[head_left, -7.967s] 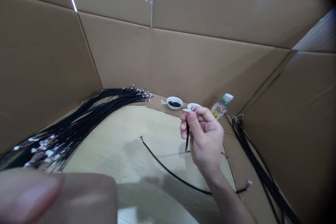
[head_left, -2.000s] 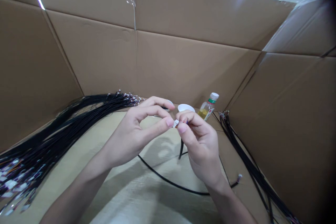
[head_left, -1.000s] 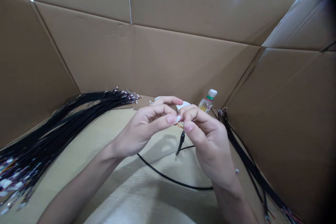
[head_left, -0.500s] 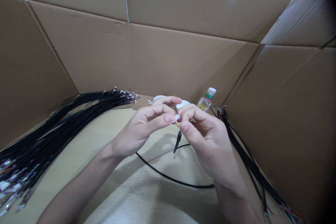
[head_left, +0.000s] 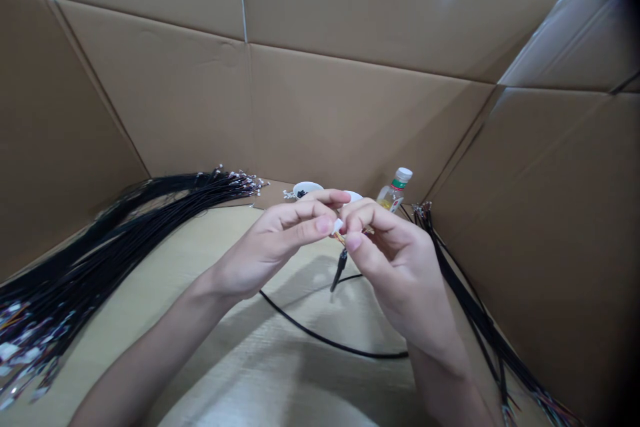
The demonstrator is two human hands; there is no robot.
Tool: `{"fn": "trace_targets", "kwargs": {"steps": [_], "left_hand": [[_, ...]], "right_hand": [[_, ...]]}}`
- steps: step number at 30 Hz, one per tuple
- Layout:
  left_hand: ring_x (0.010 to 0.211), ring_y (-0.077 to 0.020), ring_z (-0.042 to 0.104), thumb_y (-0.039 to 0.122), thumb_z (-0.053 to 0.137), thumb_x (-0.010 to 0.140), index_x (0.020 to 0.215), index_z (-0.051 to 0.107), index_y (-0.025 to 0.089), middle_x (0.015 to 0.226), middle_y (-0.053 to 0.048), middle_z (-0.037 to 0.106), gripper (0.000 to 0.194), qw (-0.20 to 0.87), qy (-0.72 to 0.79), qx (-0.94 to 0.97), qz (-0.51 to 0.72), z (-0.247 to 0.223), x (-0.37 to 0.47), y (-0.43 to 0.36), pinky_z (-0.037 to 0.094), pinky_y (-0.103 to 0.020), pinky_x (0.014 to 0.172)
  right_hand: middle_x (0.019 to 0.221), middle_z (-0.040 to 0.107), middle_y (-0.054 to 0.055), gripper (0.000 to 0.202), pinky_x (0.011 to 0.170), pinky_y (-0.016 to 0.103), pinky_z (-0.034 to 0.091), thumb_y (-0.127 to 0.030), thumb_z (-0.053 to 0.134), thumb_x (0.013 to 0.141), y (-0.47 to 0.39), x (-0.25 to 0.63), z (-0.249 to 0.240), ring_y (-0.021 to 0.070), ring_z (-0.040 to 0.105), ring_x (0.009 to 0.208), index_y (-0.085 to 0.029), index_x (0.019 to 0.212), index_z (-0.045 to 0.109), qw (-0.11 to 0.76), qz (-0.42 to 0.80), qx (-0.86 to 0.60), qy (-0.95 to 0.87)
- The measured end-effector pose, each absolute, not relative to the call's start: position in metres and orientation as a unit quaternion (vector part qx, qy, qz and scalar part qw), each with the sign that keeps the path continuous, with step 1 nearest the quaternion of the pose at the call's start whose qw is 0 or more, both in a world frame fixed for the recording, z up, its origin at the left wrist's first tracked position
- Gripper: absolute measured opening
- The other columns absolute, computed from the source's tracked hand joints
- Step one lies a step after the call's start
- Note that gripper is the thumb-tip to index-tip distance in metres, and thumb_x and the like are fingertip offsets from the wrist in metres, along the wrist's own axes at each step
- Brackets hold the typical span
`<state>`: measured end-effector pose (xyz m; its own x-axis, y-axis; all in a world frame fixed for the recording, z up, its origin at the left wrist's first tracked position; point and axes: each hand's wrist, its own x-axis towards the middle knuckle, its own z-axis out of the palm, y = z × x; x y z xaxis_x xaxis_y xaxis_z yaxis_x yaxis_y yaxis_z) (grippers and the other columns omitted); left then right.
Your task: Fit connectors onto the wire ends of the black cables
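Observation:
Between my two hands is a small white connector (head_left: 338, 225) with thin orange and yellow wires (head_left: 339, 237) at its lower end. My left hand (head_left: 280, 240) pinches the connector from the left between thumb and forefinger. My right hand (head_left: 395, 260) is closed on the thin wires, thumb against forefinger, right beside the connector. Below the fingertips hangs the black sheathed end of a cable (head_left: 340, 270). The black cable (head_left: 325, 342) loops across the tabletop under both hands. Part of the wires is hidden behind my right fingers.
A large bundle of black cables (head_left: 165, 227) with white connectors lies at left. Another cable bundle (head_left: 470, 300) runs along the right. Behind my hands are a white bowl of dark small parts (head_left: 308, 187), a second white dish (head_left: 354, 196) and a bottle (head_left: 395, 190). Cardboard walls (head_left: 350, 107) enclose the table.
My hands hold nearly the same pose, with only slight finger shifts. More of the white bowl and its dark contents shows above my left hand.

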<state>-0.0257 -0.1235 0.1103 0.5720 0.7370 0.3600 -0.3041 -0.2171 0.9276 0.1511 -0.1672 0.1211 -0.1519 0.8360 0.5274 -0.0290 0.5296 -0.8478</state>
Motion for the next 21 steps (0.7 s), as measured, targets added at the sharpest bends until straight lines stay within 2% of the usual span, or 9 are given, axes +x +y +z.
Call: {"fn": "trace_targets", "kwargs": {"steps": [4,8,12,15,21], "left_hand": [[0.150,-0.0254,0.046,0.038,0.068,0.104,0.090,0.079,0.025,0.140,-0.004,0.065,0.022,0.573,0.182,0.667,0.440,0.1100,-0.0271,-0.1227,0.034,-0.044,0.129],[0.147,-0.0233,0.049,0.036,0.068,0.105,0.092,0.079,0.025,0.140,-0.002,0.064,0.020,0.563,0.182,0.666,0.454,0.1082,-0.0272,-0.1221,0.035,-0.038,0.126],[0.150,-0.0234,0.045,0.035,0.069,0.105,0.091,0.079,0.025,0.129,-0.003,0.069,0.020,0.562,0.184,0.655,0.470,0.1071,-0.0255,-0.1234,0.034,-0.035,0.124],[0.151,-0.0229,0.044,0.035,0.069,0.104,0.091,0.079,0.026,0.124,-0.003,0.070,0.019,0.560,0.184,0.654,0.473,0.1070,-0.0241,-0.1244,0.034,-0.034,0.123],[0.148,-0.0214,0.046,0.036,0.070,0.104,0.091,0.080,0.027,0.134,-0.001,0.066,0.019,0.584,0.174,0.643,0.464,0.1072,-0.0229,-0.1233,0.034,-0.033,0.124]], "right_hand": [[0.085,0.060,-0.001,0.016,0.079,0.025,0.048,-0.015,0.064,0.096,-0.1667,0.1500,0.1206,0.0133,0.058,0.086,-0.020,0.082,0.062,0.582,0.363,-0.310,-0.658],[0.085,0.061,-0.002,0.015,0.079,0.024,0.049,-0.015,0.063,0.097,-0.1656,0.1487,0.1193,0.0125,0.059,0.085,-0.019,0.082,0.063,0.592,0.349,-0.310,-0.657],[0.089,0.063,-0.001,0.014,0.085,0.024,0.048,-0.014,0.064,0.097,-0.1653,0.1484,0.1170,0.0124,0.059,0.090,-0.019,0.084,0.063,0.602,0.328,-0.316,-0.656],[0.089,0.061,-0.002,0.015,0.083,0.023,0.048,-0.013,0.063,0.097,-0.1650,0.1482,0.1160,0.0117,0.057,0.089,-0.019,0.083,0.063,0.606,0.325,-0.318,-0.653],[0.089,0.062,-0.002,0.015,0.085,0.023,0.049,-0.012,0.063,0.097,-0.1644,0.1479,0.1158,0.0119,0.059,0.090,-0.019,0.083,0.063,0.610,0.329,-0.303,-0.654]]}}
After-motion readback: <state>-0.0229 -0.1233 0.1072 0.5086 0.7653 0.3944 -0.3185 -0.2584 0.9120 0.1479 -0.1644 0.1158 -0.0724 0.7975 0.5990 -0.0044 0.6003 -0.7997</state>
